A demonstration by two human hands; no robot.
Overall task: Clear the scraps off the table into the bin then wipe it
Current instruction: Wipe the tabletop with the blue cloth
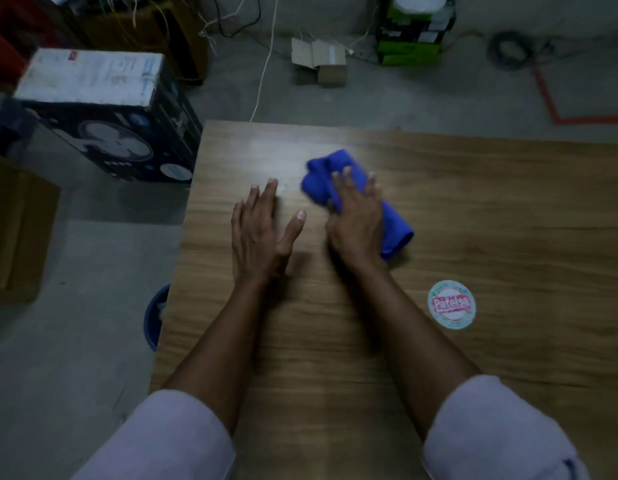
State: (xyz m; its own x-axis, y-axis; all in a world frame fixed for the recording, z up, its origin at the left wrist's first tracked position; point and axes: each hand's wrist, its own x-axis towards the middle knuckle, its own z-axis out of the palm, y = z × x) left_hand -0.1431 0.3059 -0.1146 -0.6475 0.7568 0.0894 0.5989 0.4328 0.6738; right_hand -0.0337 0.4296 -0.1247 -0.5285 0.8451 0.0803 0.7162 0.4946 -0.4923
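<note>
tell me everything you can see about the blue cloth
The cloth is bright blue and soft-looking, perhaps microfibre, bunched into a rough roll. It lies diagonally on the wooden table, toward the far left corner. The right hand lies across its middle with fingers stretched out, pressing it down, so both ends stick out. It looks slightly blurred. The left hand rests flat on the table beside it, not touching it.

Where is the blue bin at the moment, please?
In the head view, the blue bin stands on the floor at the wooden table's left edge, partly hidden beneath it.
</note>
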